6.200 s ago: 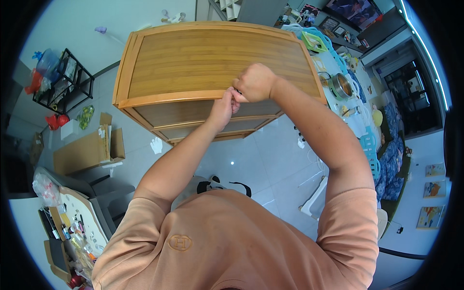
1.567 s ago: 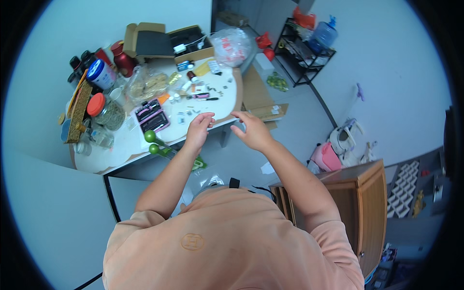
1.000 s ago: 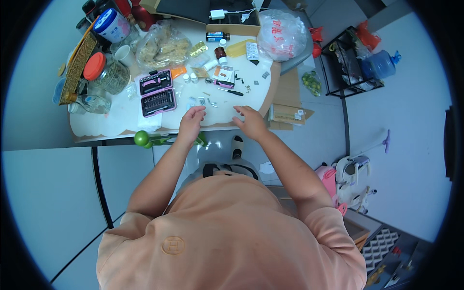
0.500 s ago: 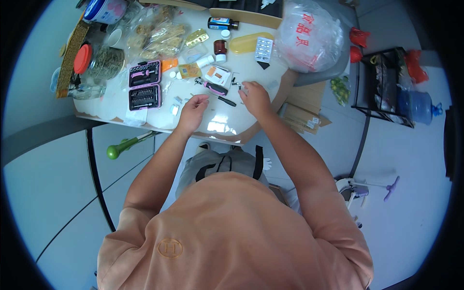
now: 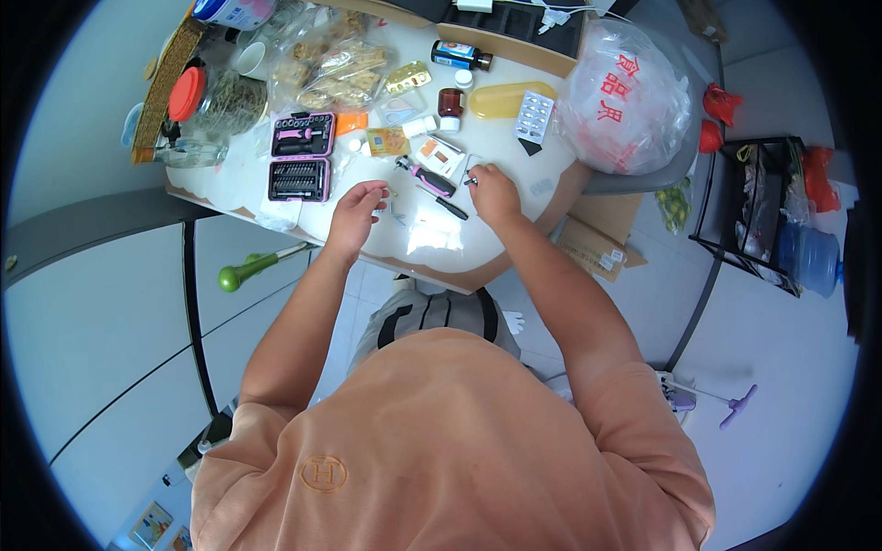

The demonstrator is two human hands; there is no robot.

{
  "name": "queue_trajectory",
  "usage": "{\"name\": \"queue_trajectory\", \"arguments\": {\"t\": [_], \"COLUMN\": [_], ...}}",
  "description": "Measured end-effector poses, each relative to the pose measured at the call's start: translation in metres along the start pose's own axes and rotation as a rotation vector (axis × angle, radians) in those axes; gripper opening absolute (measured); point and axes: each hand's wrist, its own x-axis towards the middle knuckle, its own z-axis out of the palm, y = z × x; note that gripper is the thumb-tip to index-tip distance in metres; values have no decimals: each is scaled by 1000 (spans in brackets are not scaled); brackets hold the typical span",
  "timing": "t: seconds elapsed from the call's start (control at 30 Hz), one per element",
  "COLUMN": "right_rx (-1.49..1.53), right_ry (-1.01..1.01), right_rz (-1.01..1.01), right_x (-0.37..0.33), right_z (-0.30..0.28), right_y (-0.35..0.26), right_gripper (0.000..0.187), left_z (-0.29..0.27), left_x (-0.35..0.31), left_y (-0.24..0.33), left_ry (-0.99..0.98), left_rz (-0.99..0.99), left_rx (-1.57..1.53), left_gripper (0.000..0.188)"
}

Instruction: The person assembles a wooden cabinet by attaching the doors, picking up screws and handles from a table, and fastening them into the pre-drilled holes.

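My right hand [image 5: 493, 195] is closed in a pinch over the table, a small dark bit [image 5: 471, 181] showing at its fingertips. My left hand [image 5: 356, 219] hovers at the table's near side with its fingers curled together; anything in them is too small to make out. Between the hands lie a pink-and-black ratchet screwdriver [image 5: 432, 180] and a slim black screwdriver [image 5: 445, 203]. Just beyond them is a white-and-orange packet [image 5: 439, 156]. To the left, an open pink-and-black tool case [image 5: 299, 157] holds several bits and sockets.
Medicine bottles [image 5: 450, 103], a blister pack [image 5: 535, 117] and a yellow oval case [image 5: 511, 100] lie farther back. A stuffed plastic bag [image 5: 623, 101] stands right. Bags of dried food [image 5: 344, 73] and a red-lidded jar [image 5: 187, 94] fill the far left.
The view has shifted, so the table's things sit farther right and lower. My right fingers have closed at the small dark pieces by the packet. My left fingers have curled in more.
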Motion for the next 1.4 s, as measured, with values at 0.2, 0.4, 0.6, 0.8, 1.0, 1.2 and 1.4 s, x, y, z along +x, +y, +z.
{"name": "queue_trajectory", "arguments": {"t": [0.2,0.4,0.6,0.8,1.0,1.2,1.4], "right_rx": [207,434,603,1133,1205,1151,957], "right_ry": [23,21,297,645,1173,1599,1829], "right_rz": [-15,-327,-55,228,479,532,525], "right_x": [-8,-58,-112,-209,-337,-453,-552], "right_z": [-4,-46,-78,-87,-44,4,49], "right_y": [-17,-77,-76,-69,-108,-168,-230], "right_gripper": [17,18,19,18,12,13,16], "left_z": [14,37,66,110,141,145,124], "left_x": [-13,-17,-28,-70,-163,-263,-366], "left_y": [-4,7,29,37,-1,-55,-103], "left_ry": [-57,-295,-629,-1045,-1422,-1776,-1978], "left_rz": [-113,-218,-191,-161,-10,47,41], "left_rx": [-216,-495,-362,-84,317,517,599], "left_gripper": [26,35,32,27,17,13,12]}}
